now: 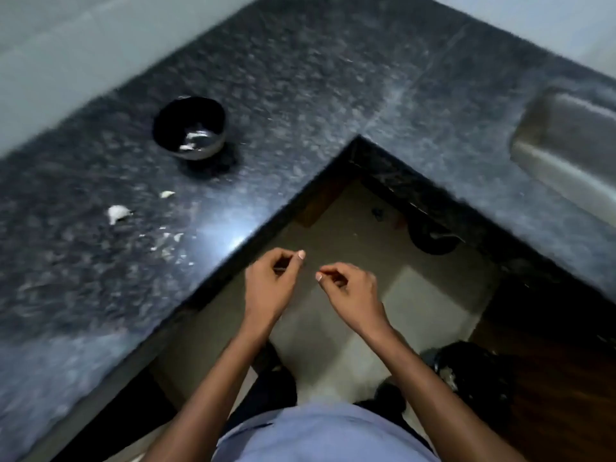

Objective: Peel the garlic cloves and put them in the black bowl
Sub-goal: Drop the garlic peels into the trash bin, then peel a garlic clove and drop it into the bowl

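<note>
The small round black bowl (189, 128) stands on the dark speckled stone desk (300, 95), with a few pale bits lying inside it, probably peeled cloves, though blur keeps that unsure. Nearer the person than the bowl, on the same desk, lie a larger white garlic clove (116, 213) and a smaller pale garlic piece (167, 194) between that clove and the bowl; thin skin scraps (168, 243) are scattered closer to the desk edge. Both hands hang off the desk, over the floor, well apart from the bowl. The left hand (271, 281) and right hand (350, 288) each have fingers curled with thumb tip to fingertip; whether either pinches a scrap of skin cannot be told. The white clove lies to the left and away from the hands, so the left hand is the nearer one for picking it up.
</note>
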